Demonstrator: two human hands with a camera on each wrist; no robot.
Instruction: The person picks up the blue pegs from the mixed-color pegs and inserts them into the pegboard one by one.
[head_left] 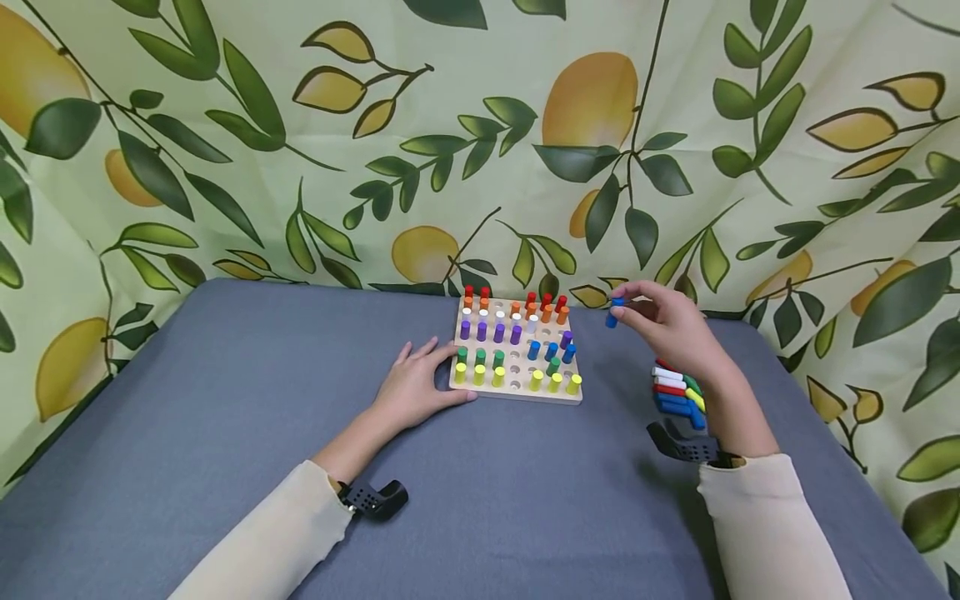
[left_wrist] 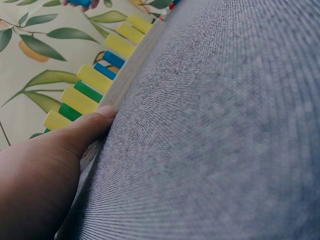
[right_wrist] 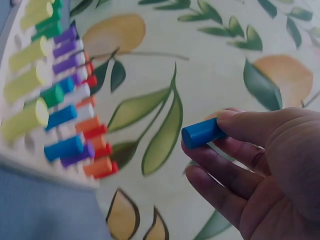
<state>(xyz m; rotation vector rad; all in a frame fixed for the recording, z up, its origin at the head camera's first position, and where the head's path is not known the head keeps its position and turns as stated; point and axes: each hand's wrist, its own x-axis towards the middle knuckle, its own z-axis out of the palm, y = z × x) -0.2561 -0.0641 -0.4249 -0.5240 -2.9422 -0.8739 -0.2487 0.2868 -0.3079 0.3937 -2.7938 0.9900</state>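
Head view: the left hand point(head_left: 420, 387), thumb and fingers spread wide, touches the left and near edges of the wooden pegboard point(head_left: 532, 396), best braced firmly; off its far-right corner, the right hand point(head_left: 671, 329) pinches a blue peg point(head_left: 612, 320), best lowered upright.

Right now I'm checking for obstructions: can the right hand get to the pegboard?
Probably yes: the right hand, pinching a blue peg, is right of the pegboard with nothing visible between; the left hand is at its left.
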